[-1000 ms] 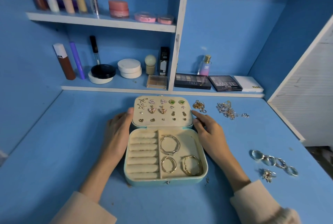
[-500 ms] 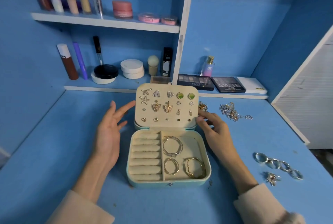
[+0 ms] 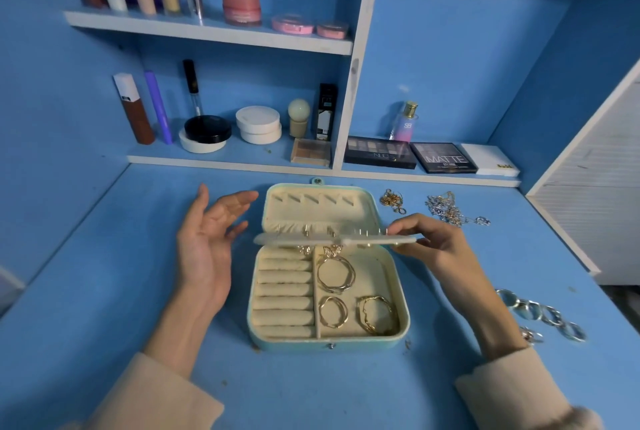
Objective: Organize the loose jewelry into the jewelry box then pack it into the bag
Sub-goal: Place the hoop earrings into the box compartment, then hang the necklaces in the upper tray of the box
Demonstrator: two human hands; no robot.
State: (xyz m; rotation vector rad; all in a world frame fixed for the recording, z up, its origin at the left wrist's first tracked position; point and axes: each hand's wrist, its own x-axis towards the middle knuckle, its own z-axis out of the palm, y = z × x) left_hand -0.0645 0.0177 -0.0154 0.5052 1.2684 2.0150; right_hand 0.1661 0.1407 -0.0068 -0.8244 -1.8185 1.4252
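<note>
The cream padded earring panel [image 3: 332, 240] of the mint jewelry box [image 3: 325, 343] had been swung level. Its presumably light, stiff edge was pinched by fingers of the right hand [image 3: 440, 249], and the left hand [image 3: 204, 249] was held released.

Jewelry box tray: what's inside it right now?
Three gold hoops lie in the right compartment; bare cream ring rolls fill the left. The earring panel, pinched by the right hand, hides the tray's back edge.
</note>
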